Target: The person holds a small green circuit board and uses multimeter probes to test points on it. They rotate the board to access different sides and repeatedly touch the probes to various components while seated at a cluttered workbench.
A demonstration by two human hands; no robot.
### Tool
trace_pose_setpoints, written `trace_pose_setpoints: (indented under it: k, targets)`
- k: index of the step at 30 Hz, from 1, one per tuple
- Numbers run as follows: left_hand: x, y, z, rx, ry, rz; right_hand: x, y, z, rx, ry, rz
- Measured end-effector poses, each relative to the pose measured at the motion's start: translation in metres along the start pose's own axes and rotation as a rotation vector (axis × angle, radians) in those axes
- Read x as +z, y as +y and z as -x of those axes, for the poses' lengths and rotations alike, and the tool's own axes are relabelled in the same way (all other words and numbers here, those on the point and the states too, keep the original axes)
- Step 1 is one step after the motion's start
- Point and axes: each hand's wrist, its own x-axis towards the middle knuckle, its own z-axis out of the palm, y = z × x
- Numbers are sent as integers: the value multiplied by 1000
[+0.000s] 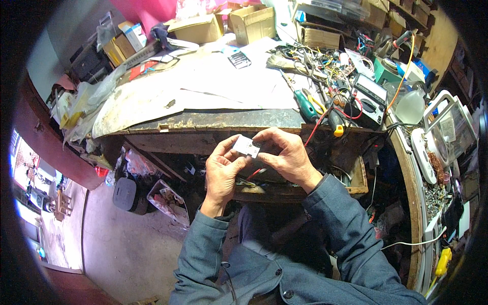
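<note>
Hands meet just below the bench (203, 122) front edge, both pinching one small white rectangular part (247, 146). Left hand (222, 170) grips its lower-left w/ thumb and fingers; right hand (285, 155) curls over the right end, fingertips on top. Part sits in mid-air btwn them, over the lap, not resting on anything.

Risks, as I judge them: the part is tiny and held only at its edges, so a slip would drop it into the dark gap under the bench, or onto the floor (122, 244) amid clutter, where it'd be hard to find. Red wire (316, 127) hangs off the bench edge right next to the right hand; a snag could drag tools off.

Bench top is worn, edge chipped, covered w/ stained paper sheets. Right side crowded: green-handled screwdriver (305, 105), meter (370, 96), tangle of wires. Cardboard boxes (252, 23) at the back. Plastic bags heaped at left. Bare concrete floor, bright doorway far left. Cramped workshop.
</note>
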Motion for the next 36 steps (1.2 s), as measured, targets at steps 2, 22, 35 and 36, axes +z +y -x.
trace_pose_setpoints:
  k: [2,22,35,36]
  targets:
    - [1,1,0,-6,9,14,1,0,0,16,-4,-66]
    - [0,-7,-2,46,84,-66,-5,6,-3,277,-205,-406]
    - [5,-8,-2,108,139,-210,-6,9,-2,326,-179,-477]
    - [6,-8,-2,127,148,-211,-6,9,-2,308,-161,-463]
